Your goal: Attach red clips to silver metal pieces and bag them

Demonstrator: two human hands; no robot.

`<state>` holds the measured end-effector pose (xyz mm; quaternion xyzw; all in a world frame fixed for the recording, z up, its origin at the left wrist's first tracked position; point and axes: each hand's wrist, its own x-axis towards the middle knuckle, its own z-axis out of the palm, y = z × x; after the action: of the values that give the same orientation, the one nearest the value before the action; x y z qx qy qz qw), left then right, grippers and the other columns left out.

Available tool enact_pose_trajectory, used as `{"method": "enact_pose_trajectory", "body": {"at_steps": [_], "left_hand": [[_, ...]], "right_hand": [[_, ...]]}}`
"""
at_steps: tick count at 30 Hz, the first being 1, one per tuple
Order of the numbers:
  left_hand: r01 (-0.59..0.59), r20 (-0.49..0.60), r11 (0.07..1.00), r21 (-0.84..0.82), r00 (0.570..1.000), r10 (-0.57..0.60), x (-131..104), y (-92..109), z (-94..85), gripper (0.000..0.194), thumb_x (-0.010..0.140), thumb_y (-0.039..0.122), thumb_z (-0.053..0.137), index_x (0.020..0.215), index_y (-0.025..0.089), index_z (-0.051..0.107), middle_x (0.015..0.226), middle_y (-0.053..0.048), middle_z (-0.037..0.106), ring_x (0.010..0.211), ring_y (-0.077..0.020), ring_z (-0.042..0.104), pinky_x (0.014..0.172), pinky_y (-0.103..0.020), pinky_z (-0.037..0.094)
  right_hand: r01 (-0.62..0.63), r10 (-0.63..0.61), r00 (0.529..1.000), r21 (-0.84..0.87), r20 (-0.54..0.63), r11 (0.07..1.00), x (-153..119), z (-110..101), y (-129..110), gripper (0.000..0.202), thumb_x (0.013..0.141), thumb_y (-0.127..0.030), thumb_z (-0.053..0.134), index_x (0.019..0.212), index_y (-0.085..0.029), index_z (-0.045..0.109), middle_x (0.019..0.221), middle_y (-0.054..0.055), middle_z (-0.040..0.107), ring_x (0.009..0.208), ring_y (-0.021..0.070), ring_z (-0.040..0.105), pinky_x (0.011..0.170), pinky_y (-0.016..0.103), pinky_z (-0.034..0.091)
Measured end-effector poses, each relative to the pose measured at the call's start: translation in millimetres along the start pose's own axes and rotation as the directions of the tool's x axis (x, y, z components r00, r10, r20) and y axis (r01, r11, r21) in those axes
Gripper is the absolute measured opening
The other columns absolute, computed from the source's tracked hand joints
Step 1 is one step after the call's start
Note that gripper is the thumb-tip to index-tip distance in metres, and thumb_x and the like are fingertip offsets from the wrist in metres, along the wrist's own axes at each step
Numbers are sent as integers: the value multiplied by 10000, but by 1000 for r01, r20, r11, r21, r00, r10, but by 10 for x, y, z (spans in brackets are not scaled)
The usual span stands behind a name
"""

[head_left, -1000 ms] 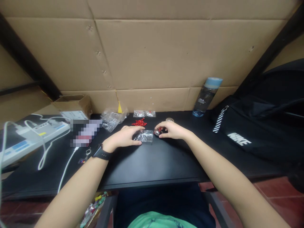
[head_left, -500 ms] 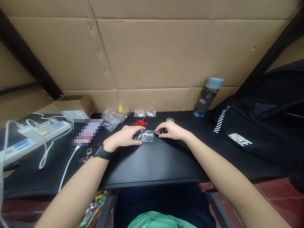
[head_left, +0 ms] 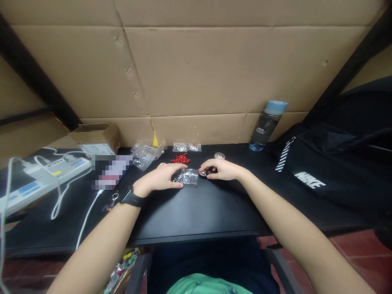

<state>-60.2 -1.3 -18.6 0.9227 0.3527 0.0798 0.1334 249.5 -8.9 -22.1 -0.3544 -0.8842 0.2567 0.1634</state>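
A small clear plastic bag [head_left: 189, 176] lies on the black table between my hands. My left hand [head_left: 167, 176], with a dark watch on the wrist, is closed on the bag's left end. My right hand [head_left: 221, 169] has its fingers around a small shiny round item with red on it [head_left: 203, 172], beside the bag's right end. Just behind the bag is a pile of red cords [head_left: 180, 158]. Two small clear packets [head_left: 187, 147] lie farther back, and a round clear disc [head_left: 219, 155] is behind my right hand.
Crumpled plastic [head_left: 147, 154], a cardboard box [head_left: 97, 136], a pixelated item [head_left: 113, 171], a keychain [head_left: 110, 203] and a power strip with white cables [head_left: 45, 179] are left. A blue-capped bottle [head_left: 266, 126] and black bag [head_left: 324, 171] are right.
My right fingers have shifted slightly on the round item, which has tilted a little. My left hand and the plastic bag stay nearly where they were.
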Motion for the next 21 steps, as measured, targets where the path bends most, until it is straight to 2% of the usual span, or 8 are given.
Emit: {"method": "enact_pose_trajectory", "body": {"at_steps": [7, 11, 14, 17, 21], "left_hand": [[-8, -4, 1000, 0, 1000, 8, 6, 0, 2, 687, 833, 482, 737, 1449, 274, 514, 1468, -49, 593, 1325, -287, 577, 1120, -394, 410], [-15, -7, 1000, -2, 1000, 15, 8, -21, 15, 690, 832, 488, 738, 1449, 277, 514, 1469, -54, 592, 1321, -287, 582, 1114, -388, 416], [-21, -7, 1000, 9, 1000, 21, 7, -41, 26, 691, 838, 508, 727, 1452, 278, 511, 1478, -59, 584, 1326, -291, 577, 1112, -390, 416], [-16, -2, 1000, 17, 1000, 17, 3, -52, 33, 698, 849, 521, 711, 1466, 278, 496, 1492, -60, 569, 1336, -295, 566, 1125, -404, 401], [-8, 9, 1000, 19, 1000, 8, -2, -50, 33, 704, 856, 536, 700, 1477, 287, 484, 1500, -56, 562, 1340, -298, 561, 1133, -413, 385]], "right_hand": [[-24, 28, 998, 56, -63, 998, 64, 66, 9, 460, 781, -219, 794, 1234, -226, 712, 1142, 55, 732, 946, 193, 663, 819, 301, 518], [-37, 35, 991, -10, -132, 999, 78, 89, -22, 586, 711, -167, 811, 1281, -205, 684, 1062, 55, 720, 915, 197, 661, 841, 313, 519], [-26, 17, 991, -69, -135, 997, 57, 63, -41, 661, 707, -126, 779, 1345, -250, 657, 1060, 47, 704, 910, 196, 650, 860, 325, 510], [-6, -11, 986, -102, -166, 995, 25, 17, -27, 634, 745, -151, 763, 1353, -298, 662, 1079, 46, 691, 911, 193, 641, 868, 333, 503], [-11, -1, 978, -57, -208, 998, -10, -52, 17, 509, 797, -197, 748, 1291, -308, 709, 1071, 39, 692, 882, 173, 647, 787, 294, 506]]}}
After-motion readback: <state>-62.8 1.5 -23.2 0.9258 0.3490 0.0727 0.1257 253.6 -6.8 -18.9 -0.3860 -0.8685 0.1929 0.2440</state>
